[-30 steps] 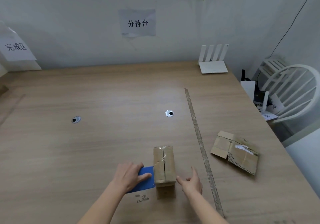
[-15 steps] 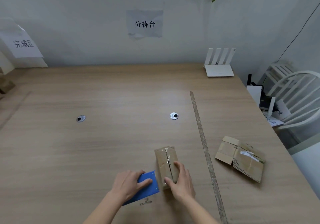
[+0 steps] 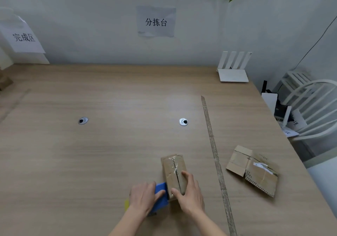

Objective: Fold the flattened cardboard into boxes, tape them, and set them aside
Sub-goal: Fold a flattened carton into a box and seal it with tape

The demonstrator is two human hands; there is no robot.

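A small folded cardboard box [image 3: 173, 166] stands on the wooden table [image 3: 109, 153] near its front edge, with clear tape along its top seam. My right hand [image 3: 189, 193] lies on the box's near end, fingers over the seam and thumb on its near left corner. My left hand [image 3: 144, 197] grips a blue tape dispenser [image 3: 161, 193] pressed against the box's left side. A flattened cardboard piece [image 3: 253, 170] with a white label lies to the right.
A long strip of brown tape [image 3: 213, 150] runs along the table between the box and the flat cardboard. Two round cable holes [image 3: 183, 121] sit mid-table. A white router [image 3: 233, 71] stands at the back right. A white chair [image 3: 313, 108] is beyond the right edge.
My right hand moved from beside the box onto its top and near end. My left hand stayed on the blue dispenser against the box.
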